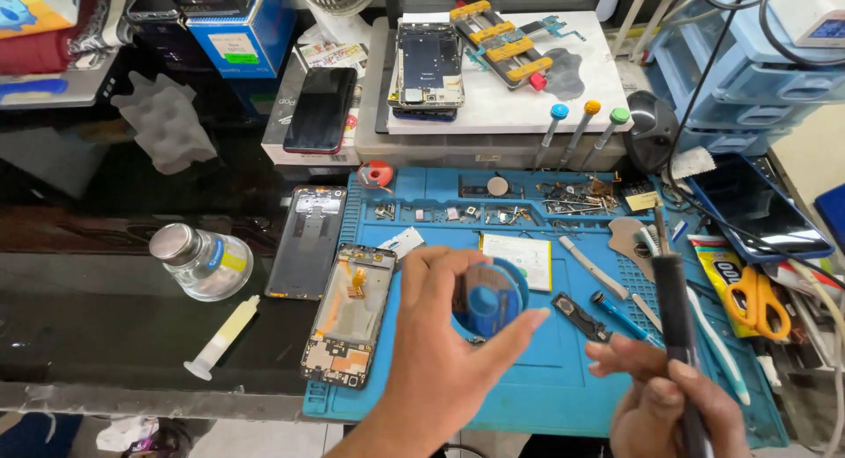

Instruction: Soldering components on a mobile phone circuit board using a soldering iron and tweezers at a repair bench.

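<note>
My left hand [440, 352] pinches a small round blue spool [489, 297] between thumb and forefinger, held up over the blue silicone work mat [546, 388]. My right hand [669, 405] is closed around a slim black pen-shaped tool [676, 335], tip pointing away. I judge it best to keep the spool steady and level. A blue carton with a white-and-green label [239, 27] sits far left; a yellow tube [723, 278] lies right.
</note>
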